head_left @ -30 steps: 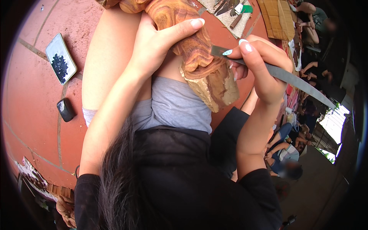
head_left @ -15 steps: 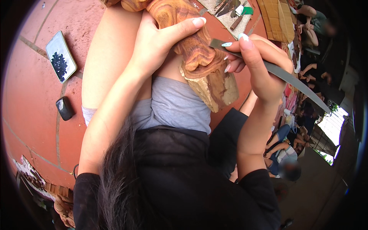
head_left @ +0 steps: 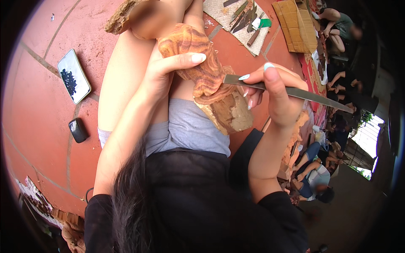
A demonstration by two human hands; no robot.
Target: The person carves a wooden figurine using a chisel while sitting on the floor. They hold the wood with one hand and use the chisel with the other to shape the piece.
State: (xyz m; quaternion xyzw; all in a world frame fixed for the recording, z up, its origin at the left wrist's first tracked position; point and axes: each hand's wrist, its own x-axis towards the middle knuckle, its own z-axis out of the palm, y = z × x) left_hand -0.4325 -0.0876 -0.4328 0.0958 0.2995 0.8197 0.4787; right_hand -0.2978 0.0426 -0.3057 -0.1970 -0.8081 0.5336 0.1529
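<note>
As the blade [head_left: 316, 97] meets the carving [head_left: 209, 81], its rear end juts free.

Smooth wood on the carved figure [head_left: 187, 44], swirling grain with a soft sheen — then straight into its base [head_left: 228, 113], rough, chipped and matt! Here's the flat steel blade [head_left: 314, 97], grey metal, smooth with a dull gleam. Over to the smartphone [head_left: 74, 76], its screen slick and glossy; the small case [head_left: 78, 130] looks like shiny black plastic. Soft, matt cloth on the grey shorts [head_left: 194, 124] — and creased brown cardboard [head_left: 293, 25], dull all over!
</note>
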